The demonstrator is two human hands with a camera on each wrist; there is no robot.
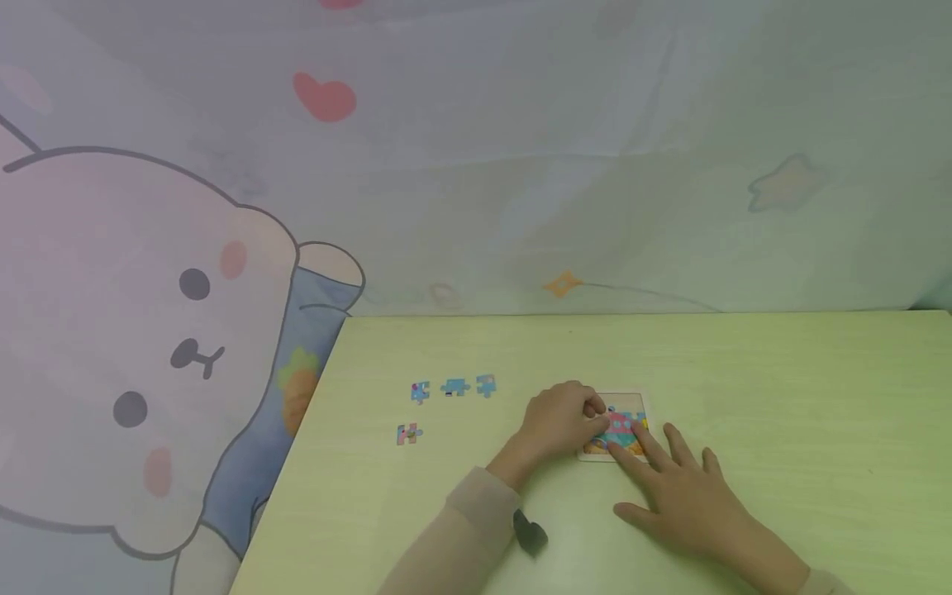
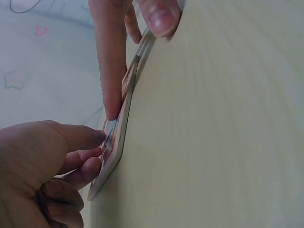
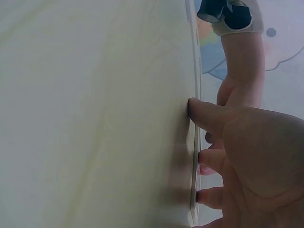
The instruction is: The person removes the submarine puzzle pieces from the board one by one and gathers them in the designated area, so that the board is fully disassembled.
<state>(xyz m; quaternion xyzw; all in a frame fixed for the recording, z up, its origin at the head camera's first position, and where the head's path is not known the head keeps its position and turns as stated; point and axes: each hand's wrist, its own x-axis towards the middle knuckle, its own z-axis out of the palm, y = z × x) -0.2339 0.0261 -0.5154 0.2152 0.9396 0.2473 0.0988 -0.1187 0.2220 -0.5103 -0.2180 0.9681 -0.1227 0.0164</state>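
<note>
The puzzle tray (image 1: 627,402) lies on the table (image 1: 803,397). Uneven pressure from the right hand (image 1: 680,500), fingers spread wide, could pop set pieces (image 1: 621,425) loose. The tray's unfilled side points away from the person; near-square, it shows no clear long axis (whether the left hand (image 1: 558,421) pinches a piece, I can't tell).

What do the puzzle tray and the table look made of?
Puzzle tray: probably thin wood or fibreboard, matte, judging by its plain pale rim. Table: perhaps wood-look laminate, smooth with a soft sheen; faint streaky grain shows, but solid wood isn't ruled out.
</note>
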